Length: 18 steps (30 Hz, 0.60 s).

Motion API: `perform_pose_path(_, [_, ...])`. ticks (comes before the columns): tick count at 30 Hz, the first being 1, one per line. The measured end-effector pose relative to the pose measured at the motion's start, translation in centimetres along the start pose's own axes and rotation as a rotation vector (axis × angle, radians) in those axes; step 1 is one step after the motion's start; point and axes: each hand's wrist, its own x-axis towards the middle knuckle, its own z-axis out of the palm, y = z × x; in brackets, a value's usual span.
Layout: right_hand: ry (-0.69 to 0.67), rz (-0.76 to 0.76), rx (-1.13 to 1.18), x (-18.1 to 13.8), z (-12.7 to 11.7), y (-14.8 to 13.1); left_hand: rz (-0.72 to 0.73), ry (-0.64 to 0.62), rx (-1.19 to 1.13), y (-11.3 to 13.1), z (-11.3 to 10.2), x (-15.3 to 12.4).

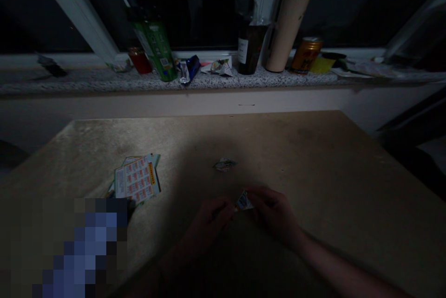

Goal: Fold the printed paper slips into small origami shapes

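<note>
A small folded paper (244,201), printed and roughly triangular, is held low over the table in front of me. My right hand (273,207) pinches its right side between thumb and fingers. Closed at the paper's lower left corner is my left hand (214,214), its fingertips in shadow. Just beyond both hands lies another folded paper piece (225,164), pointed at its two ends. To the left, a loose stack of printed paper cards (135,179) with rows of red and white boxes rests on the table.
The brown table (296,149) meets a wall below a speckled windowsill (205,80). On the sill stand a green bottle (156,49), a dark cup (251,49) with a straw, a cardboard tube (292,15), an orange can (306,54) and crumpled wrappers (190,68). A pixelated patch covers the lower left.
</note>
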Motion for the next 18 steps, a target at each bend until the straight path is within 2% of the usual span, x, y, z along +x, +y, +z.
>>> perform_pose_path(7, [-0.056, -0.011, -0.014, -0.21, 0.07, 0.03, 0.095, -0.039, 0.194, -0.02, -0.14, 0.27])
perform_pose_path(14, [-0.051, -0.008, -0.004, -0.22, 0.11, -0.18, 0.089, 0.002, 0.262, 0.06, 0.04, 0.09])
perform_pose_path(18, [-0.072, -0.024, -0.031, -0.41, 0.25, 0.03, 0.150, -0.055, 0.292, 0.01, 0.25, 0.12])
